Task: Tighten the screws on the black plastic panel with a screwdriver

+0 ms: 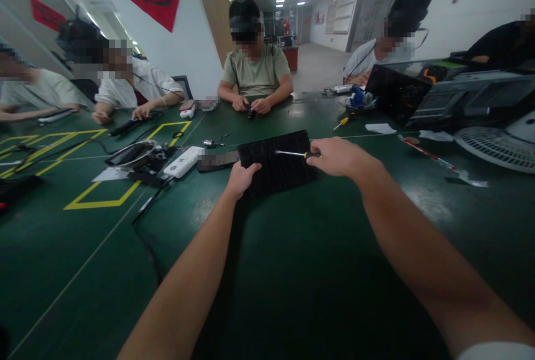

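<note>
A flat black rectangular panel [278, 179] is tilted up slightly over the green table in front of me. My left hand [242, 180] grips its left edge, thumb on top. In my right hand [340, 156], fingers wrapped round the handle, is a screwdriver [292, 153] with a yellow and black grip. Its metal shaft points left across the upper part of the panel; whether the tip touches the surface I cannot tell. A dark phone [218, 161] lies just left of the panel, beside a white power bank [184, 162].
On the green table [292, 293], a round metal-rimmed device [130, 154] with cables sits left. Another yellow screwdriver [341, 123], a red-and-clear strip [430, 154] and a white fan [497, 148] are at right. A large grey casing [472, 98] stands behind. Several people sit around the table.
</note>
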A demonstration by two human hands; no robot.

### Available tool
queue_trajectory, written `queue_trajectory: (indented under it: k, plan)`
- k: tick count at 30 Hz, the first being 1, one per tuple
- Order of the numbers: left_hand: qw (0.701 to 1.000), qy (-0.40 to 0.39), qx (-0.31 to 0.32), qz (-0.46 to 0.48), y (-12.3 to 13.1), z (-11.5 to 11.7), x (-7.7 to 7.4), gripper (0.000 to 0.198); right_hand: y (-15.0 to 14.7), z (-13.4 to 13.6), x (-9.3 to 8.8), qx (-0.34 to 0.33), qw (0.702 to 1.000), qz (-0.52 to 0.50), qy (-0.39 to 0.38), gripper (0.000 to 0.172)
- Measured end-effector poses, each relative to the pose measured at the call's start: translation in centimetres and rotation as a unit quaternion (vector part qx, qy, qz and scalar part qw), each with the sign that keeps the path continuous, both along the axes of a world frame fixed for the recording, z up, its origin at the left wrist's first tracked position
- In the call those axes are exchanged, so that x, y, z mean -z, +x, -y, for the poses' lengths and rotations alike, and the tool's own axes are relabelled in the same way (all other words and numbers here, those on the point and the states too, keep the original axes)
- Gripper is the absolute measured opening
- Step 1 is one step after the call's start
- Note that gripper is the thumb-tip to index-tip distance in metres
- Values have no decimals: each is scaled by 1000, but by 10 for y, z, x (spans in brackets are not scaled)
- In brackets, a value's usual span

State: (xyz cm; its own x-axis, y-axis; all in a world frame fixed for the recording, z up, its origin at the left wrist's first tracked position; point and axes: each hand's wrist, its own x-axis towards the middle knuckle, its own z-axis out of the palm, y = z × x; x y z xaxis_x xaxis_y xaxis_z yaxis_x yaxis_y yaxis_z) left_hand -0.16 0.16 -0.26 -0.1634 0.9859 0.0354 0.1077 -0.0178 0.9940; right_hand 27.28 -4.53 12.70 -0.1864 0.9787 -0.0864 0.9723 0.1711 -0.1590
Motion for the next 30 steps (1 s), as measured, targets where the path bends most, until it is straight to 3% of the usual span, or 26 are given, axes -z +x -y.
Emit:
queue_trajectory:
  k: [30]
  plan:
    - [1000,1,1,-5,-2,-2,3,37,-1,2,-1,8,1000,-1,23,28]
